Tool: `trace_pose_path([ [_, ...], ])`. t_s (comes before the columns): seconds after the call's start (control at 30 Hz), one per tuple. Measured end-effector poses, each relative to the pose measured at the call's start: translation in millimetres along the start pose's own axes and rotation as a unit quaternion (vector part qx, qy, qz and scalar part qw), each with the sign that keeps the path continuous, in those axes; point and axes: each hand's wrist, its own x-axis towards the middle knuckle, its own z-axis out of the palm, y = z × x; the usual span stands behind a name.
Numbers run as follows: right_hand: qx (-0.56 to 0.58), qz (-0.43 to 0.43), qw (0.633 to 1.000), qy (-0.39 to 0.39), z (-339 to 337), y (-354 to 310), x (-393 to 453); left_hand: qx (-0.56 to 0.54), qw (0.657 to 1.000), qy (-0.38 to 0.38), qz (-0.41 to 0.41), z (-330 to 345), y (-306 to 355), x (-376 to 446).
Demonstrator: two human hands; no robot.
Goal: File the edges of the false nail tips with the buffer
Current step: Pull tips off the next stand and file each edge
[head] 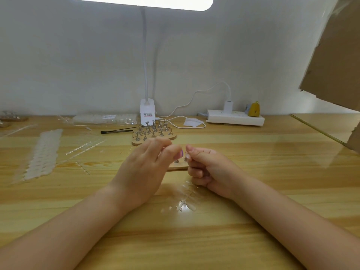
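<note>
White desk lamp [147, 112], power strip [234, 117] and cardboard [335, 55] behind.

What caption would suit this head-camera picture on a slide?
Left hand and right hand meet fingertip to fingertip above a small wooden stand on a desk under a lamp.

Lamp base [147, 114] label, seemingly illegible

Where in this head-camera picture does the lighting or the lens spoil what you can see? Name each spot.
Head view: the desk lamp is blown out to plain white; its glare on the table washes over the clear nail tips near the wrists; the wide lens bows the table's far edge; whatever the left hand and right hand pinch is too small and soft to make out.
</note>
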Motion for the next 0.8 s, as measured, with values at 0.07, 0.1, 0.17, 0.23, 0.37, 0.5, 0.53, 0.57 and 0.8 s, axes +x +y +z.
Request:
trace_pose_path([
  [0.07,-0.002,-0.005,1.0,-0.001,0.6,1.1,0.3,-0.023,0.999,0.023,0.009,-1.9,1.1,1.2],
  [0.1,-0.006,-0.009,1.0,-0.009,1.1,1.6,0.1,-0.039,0.998,0.032,0.038,-1.8,4.4,1.8],
  [0.17,-0.017,-0.013,0.999,-0.032,1.5,0.8,-0.8,-0.052,0.994,0.019,0.092,0.9,10.7,0.6],
  [0.23,-0.017,-0.005,0.999,-0.041,1.1,-1.3,-2.0,-0.028,0.997,-0.007,0.071,2.1,8.1,-1.0],
  [0.37,-0.02,0.011,1.0,-0.017,2.9,-2.6,-1.5,-0.013,0.996,-0.013,-0.092,1.1,-3.2,-1.8],
  [0.5,0.009,0.027,0.999,0.034,3.5,-3.2,0.6,-0.047,0.995,-0.014,-0.09,1.6,5.1,0.9],
  [0.53,0.023,0.034,0.998,0.043,3.6,-4.0,0.2,-0.054,0.994,-0.019,-0.094,1.2,6.1,0.8],
  [0.57,0.033,0.038,0.998,0.045,3.9,-4.7,-0.4,-0.059,0.993,-0.017,-0.104,0.6,5.7,0.6],
  [0.8,0.026,-0.023,0.997,0.073,6.8,-0.8,-4.9,-0.077,0.985,-0.01,-0.157,2.9,2.0,-2.0],
])
